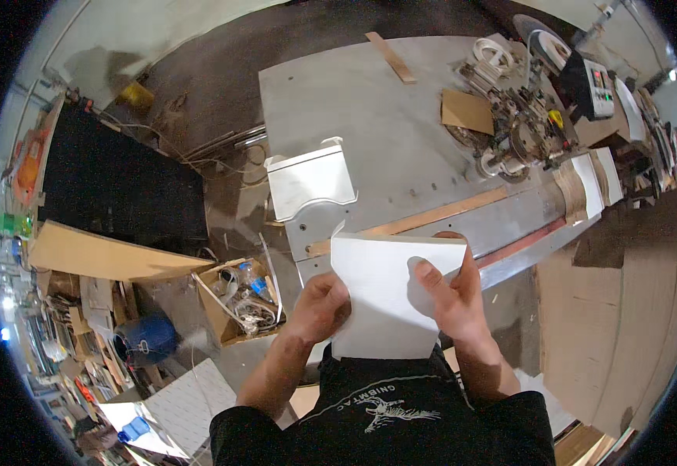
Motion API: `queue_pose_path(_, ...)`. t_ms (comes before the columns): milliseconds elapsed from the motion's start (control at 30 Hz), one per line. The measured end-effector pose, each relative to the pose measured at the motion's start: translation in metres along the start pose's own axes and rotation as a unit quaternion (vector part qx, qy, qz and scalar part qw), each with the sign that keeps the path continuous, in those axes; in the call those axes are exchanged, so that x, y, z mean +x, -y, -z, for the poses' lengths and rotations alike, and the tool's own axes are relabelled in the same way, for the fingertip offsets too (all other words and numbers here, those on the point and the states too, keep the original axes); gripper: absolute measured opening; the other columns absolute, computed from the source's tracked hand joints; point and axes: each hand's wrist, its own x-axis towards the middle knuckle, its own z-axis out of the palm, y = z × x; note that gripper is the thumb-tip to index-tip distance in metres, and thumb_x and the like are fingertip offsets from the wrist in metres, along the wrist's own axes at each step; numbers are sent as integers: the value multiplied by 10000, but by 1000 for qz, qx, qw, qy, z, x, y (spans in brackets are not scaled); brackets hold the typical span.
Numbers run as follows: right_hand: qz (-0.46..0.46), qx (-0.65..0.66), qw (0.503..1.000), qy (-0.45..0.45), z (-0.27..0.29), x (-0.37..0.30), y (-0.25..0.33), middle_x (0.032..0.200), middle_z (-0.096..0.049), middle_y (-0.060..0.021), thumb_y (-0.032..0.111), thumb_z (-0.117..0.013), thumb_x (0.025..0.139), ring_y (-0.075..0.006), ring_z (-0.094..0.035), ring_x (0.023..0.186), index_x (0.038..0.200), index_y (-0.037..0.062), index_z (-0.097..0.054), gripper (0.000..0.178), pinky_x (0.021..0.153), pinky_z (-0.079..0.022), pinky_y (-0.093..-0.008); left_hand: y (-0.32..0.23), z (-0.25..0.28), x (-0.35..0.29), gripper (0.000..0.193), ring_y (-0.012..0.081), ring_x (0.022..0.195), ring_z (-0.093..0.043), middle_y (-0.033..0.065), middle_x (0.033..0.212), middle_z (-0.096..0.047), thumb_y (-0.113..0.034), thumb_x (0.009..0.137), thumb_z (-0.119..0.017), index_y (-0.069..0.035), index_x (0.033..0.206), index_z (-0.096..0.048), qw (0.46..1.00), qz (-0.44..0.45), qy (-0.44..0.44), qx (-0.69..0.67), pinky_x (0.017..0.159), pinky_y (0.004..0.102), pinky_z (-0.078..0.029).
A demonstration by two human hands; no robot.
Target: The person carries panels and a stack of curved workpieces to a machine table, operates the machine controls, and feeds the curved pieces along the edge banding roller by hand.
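Close before my body I hold a white panel (381,299), tilted so its flat face and thin upper edge show. A narrow white strip sticks out at its upper left corner. My right hand (459,299) grips its right side, thumb on the face and fingers wrapped behind the edge. My left hand (323,307) is closed at the left edge, its fingertips partly hidden. Beyond, another white panel (311,182) with a curved near edge lies at the left side of the grey machine table (338,93); strip ends stick out from its corners.
A wooden guide strip (432,213) crosses the table's near part. Rollers and a metal machine head (521,140) stand at the right, beside a control box (591,89). A cardboard box of scraps (241,299) sits at the left. Large brown boards (618,334) are at the right.
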Motion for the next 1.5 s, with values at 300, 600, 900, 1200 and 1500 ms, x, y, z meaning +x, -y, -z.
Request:
queue_pose_path(300,67,-15,996,-57,15,-30,-4,1020,-638,-98,125,-674,927,-142,-612,914,1189,-4,-454,366,780,-508,-288,-17,-28,1,349,23,534,-435,-75,652,-519,-408,973,-608,-59,963,-609,996,-55,52,43,480,214,-310)
queue_pose_path(600,96,-30,994,-43,17,-36,0,1038,-626,-112,93,-668,923,-148,-609,917,1213,-6,-413,399,788,-512,-304,-30,-39,8,378,33,490,-397,-71,582,-473,-266,1042,-452,-114,704,-525,984,-140,33,104,451,224,-288)
queue_pose_path(900,15,95,993,-64,8,-26,2,1045,-614,-105,85,-630,948,-145,-604,919,1217,-1,-381,376,799,-507,-299,-34,-24,15,359,29,591,-406,-81,678,-496,-319,1015,-541,-110,722,-542,987,-91,88,98,526,216,-283)
queue_pose_path(1200,111,1,989,-94,14,-24,-11,1033,-615,-87,106,-634,954,-141,-595,917,1233,1,-416,370,789,-509,-303,-48,-42,16,314,20,573,-402,-86,656,-485,-378,986,-585,-87,877,-630,988,-57,86,111,516,209,-270)
queue_pose_path(1500,27,72,992,-99,13,-9,0,965,-632,-75,135,-624,967,-125,-605,788,1201,-5,-472,312,669,-509,-265,-47,-26,12,679,184,1074,-597,120,1193,-643,-500,896,-672,55,1277,-584,978,83,164,98,915,323,-477)
